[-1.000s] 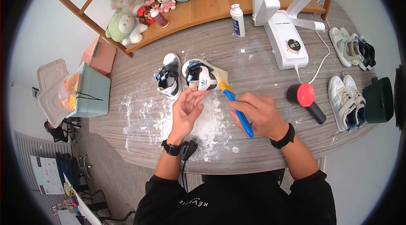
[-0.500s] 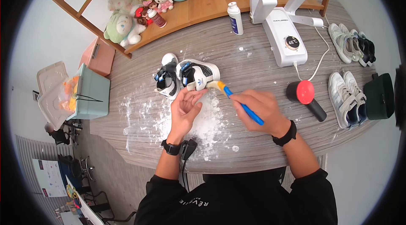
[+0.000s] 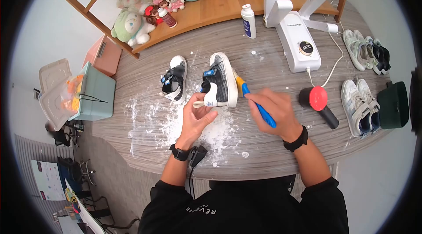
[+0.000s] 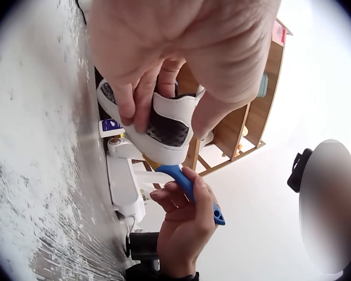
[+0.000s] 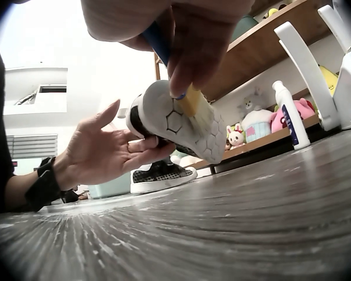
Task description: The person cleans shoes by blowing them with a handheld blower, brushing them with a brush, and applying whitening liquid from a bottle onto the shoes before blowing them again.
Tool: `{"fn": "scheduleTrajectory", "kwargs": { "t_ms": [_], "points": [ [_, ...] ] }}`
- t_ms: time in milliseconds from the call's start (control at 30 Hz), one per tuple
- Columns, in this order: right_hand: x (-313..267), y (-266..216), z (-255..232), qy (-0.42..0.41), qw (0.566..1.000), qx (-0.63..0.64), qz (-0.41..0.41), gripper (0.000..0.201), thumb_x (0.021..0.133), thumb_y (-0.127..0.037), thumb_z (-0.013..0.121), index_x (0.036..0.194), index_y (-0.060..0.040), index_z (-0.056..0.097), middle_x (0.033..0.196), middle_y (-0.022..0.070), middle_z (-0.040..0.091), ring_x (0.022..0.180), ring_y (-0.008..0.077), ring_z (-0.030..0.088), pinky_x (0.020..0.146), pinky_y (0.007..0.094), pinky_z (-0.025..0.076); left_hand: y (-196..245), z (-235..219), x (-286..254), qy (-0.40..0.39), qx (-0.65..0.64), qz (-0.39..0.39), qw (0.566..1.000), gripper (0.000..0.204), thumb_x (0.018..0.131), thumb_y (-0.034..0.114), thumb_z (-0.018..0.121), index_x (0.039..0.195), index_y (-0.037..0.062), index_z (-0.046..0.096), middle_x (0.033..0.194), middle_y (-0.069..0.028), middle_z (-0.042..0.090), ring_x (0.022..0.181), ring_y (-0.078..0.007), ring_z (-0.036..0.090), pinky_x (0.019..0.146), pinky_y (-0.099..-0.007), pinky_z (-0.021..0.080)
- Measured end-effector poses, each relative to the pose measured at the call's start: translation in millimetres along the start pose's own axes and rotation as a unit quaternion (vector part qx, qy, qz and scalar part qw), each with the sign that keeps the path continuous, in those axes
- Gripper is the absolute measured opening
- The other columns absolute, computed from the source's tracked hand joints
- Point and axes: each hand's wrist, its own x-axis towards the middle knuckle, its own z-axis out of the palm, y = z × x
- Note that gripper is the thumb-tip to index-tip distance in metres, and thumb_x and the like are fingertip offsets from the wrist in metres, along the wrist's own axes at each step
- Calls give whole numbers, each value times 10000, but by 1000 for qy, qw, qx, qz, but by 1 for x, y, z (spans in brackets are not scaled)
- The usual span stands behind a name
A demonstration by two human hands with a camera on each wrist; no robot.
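Note:
In the head view my left hand [image 3: 197,117] holds a small black-and-white sneaker [image 3: 225,80] by its heel. The shoe is tilted, sole facing right. My left fingers and thumb grip its sides in the left wrist view. My right hand [image 3: 274,113] grips the blue handle of a paintbrush [image 3: 266,116]. Its pale bristles [image 5: 202,119] lie against the hexagon-patterned sole [image 5: 174,122] in the right wrist view. The matching sneaker [image 3: 174,82] stands on the table to the left.
White powder [image 3: 222,139] is scattered below my hands. A white shoe dryer [image 3: 295,42] and a white bottle [image 3: 248,22] stand at the back. Right of my right hand lie a black device with a red top [image 3: 318,98], white shoes [image 3: 351,102] and a dark green case [image 3: 392,104].
The held sneaker has been tilted up and turned, its toe now pointing away and its sole to the right. The brush has shifted from the heel area to the sole.

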Motion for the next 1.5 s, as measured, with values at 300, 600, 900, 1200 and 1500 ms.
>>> {"fn": "scheduleTrajectory", "kwargs": {
  "t_ms": [300, 600, 900, 1200, 1500],
  "points": [
    [-2, -3, 0, -16, 1000, 6, -17, 172, 780, 8, 749, 946, -12, 712, 748, 68, 632, 538, 211, 611, 469, 327, 460, -1, -5, 4, 121, 107, -156, 974, 250, 959, 127, 743, 1139, 19, 608, 1133, -45, 630, 1033, -90, 590, 850, -257, 496],
    [-1, -1, -1, -30, 1000, 2, 2, 164, 782, -1, 752, 939, -26, 712, 738, 60, 615, 543, 216, 607, 480, 324, 465, 17, 1, 5, 84, 407, 35, 909, 289, 825, 14, 818, 1083, 32, 690, 1190, -115, 559, 1032, -183, 641, 827, -292, 577],
    [1, 0, -1, -14, 999, -26, -39, 199, 768, 7, 750, 963, -23, 732, 793, 71, 662, 571, 211, 631, 490, 320, 469, 3, -15, 4, 69, 179, 21, 981, 149, 893, -60, 725, 1019, -37, 651, 1064, -92, 642, 971, -195, 691, 875, -333, 603],
    [3, -20, -3, -22, 993, 105, -53, 266, 765, 31, 762, 1026, -19, 756, 912, 122, 735, 676, 234, 701, 561, 304, 533, 4, 0, 1, 48, -125, -43, 990, 259, 1025, 94, 595, 1244, -45, 590, 1245, -188, 682, 1137, -324, 683, 983, -435, 572],
    [1, -5, -5, 29, 987, 125, 92, 228, 847, 63, 715, 1066, 10, 745, 908, 156, 746, 704, 238, 717, 622, 284, 541, -1, -14, -1, -9, -269, -56, 961, 349, 985, 189, 669, 1259, -21, 614, 1159, -152, 696, 1052, -264, 638, 916, -377, 503]
  ]
}}
